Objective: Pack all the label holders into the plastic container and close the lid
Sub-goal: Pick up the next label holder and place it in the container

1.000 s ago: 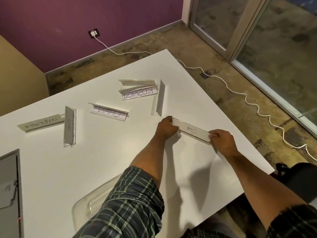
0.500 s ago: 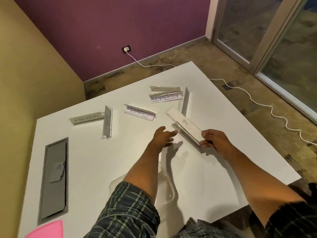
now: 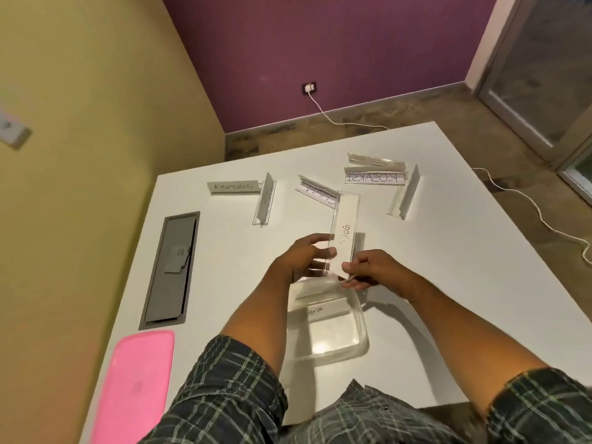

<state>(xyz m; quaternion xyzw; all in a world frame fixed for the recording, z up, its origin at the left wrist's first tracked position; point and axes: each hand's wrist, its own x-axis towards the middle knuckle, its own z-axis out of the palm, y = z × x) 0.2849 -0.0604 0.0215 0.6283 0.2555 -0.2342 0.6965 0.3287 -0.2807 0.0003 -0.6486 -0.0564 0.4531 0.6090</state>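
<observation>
A clear label holder marked "DOG" [image 3: 345, 230] is lifted above the far end of the clear plastic container [image 3: 358, 344]. My left hand [image 3: 301, 261] grips its near left edge and my right hand [image 3: 371, 270] pinches its near right corner. Inside the container lies a holder marked "PANDA" [image 3: 326, 310]. Several more label holders lie on the white table [image 3: 464, 283] beyond: "SUPERMAN" [image 3: 234, 187], a blank one [image 3: 265, 201], one partly hidden behind the DOG holder [image 3: 315, 189], "KOSAKSI" [image 3: 373, 177] and another at the right [image 3: 405, 197]. The pink lid [image 3: 134, 389] lies at the near left.
A grey cable hatch [image 3: 169, 267] is set into the table at the left. A white cord [image 3: 519, 193] runs from a wall socket across the floor past the table's right side. Yellow and purple walls stand behind.
The DOG holder has been carried from the right part of the table to above the container. My left hand took hold of it again. The view swung left, showing container and pink lid.
</observation>
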